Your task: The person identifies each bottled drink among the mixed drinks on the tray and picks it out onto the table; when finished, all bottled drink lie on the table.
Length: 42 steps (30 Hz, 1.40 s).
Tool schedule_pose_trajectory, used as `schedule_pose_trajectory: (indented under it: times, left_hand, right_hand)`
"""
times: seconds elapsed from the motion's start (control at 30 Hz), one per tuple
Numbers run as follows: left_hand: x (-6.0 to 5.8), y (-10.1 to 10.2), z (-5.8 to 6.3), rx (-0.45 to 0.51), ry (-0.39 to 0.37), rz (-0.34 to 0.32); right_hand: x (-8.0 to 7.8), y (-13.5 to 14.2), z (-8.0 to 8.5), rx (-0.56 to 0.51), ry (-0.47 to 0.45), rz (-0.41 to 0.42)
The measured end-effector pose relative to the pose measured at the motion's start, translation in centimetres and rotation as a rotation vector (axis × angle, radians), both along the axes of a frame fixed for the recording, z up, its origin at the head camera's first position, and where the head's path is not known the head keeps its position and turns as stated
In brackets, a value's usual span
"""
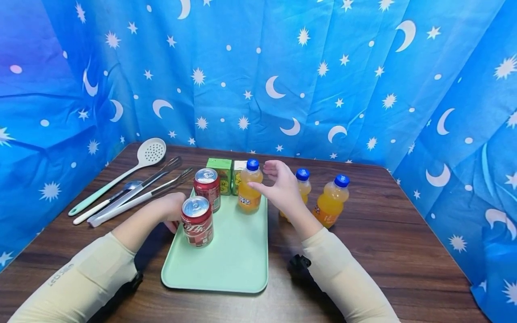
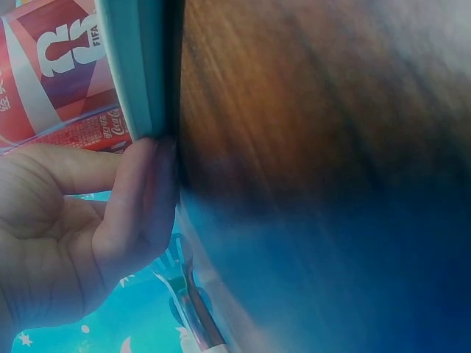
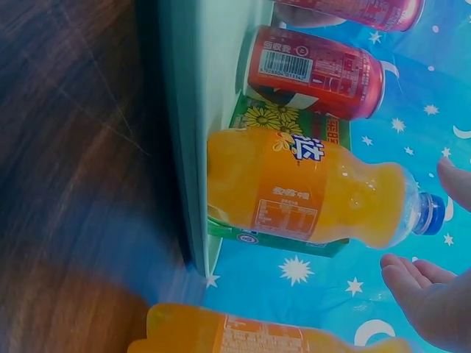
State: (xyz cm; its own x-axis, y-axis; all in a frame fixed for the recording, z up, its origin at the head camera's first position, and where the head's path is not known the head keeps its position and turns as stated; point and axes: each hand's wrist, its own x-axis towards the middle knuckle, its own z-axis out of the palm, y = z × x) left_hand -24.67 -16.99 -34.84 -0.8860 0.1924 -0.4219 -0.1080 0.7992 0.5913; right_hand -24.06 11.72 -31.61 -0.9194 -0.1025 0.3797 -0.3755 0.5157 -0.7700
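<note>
A pale green tray lies on the table and bears two red soda cans, the nearer one and a can behind it. My left hand pinches the tray's left rim between thumb and fingers, as the left wrist view shows. Toward the tray's far right corner stands an upright orange drink bottle with a blue cap. My right hand is just right of that bottle, thumb and fingers spread apart around cap height. In the right wrist view, a gap shows between the fingers and the cap.
Two green cartons stand at the tray's far end. Right of the tray are two more orange bottles, one in plain sight and another partly behind my right hand. A slotted skimmer, tongs and other utensils lie at left.
</note>
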Motion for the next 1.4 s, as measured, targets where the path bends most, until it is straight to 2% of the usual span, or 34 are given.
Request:
schedule_pose_trajectory:
  times: [0.33,0.53,0.97,1.2,1.4]
  left_hand:
    - [0.2,-0.1,0.0,0.017,-0.004,0.01]
    - [0.1,-0.1,0.0,0.023,0.002,0.006]
    - [0.0,-0.1,0.0,0.006,0.002,-0.004]
    - [0.1,-0.1,-0.1,0.013,0.002,-0.004]
    - [0.1,-0.1,0.1,0.012,-0.002,-0.003]
  right_hand:
    - [-0.6,-0.6,-0.5,-0.025,-0.043,-0.001]
    - [-0.9,-0.9,-0.8,-0.014,-0.055,-0.031]
    - [-1.2,-1.5,-1.7,-0.021,-0.095,-0.047]
    - [-1.1,-1.8,-1.8,-0.007,-0.128,-0.082]
    - [-1.2,-2.0,-1.8,-0.011,-0.13,-0.08]
